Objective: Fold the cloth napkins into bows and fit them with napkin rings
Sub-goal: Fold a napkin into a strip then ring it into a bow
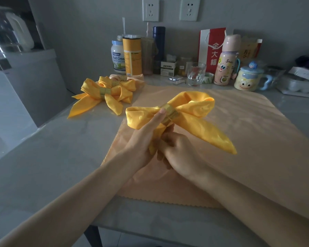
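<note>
We hold a yellow napkin (194, 111) bow in both hands, ring on its middle.
Over on the left of the table (43, 157) sit the finished bows (103, 94). Our left hand (144, 138) grips the napkin at the gold ring (169, 113), forefinger on the band. Our right hand (178, 150), touching the left, curls round the lower tail above the peach cloth (248, 148).

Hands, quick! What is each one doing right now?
Left hand: holds the yellow napkin, forefinger on its gold ring.
Right hand: grips the napkin's tail below the ring.
</note>
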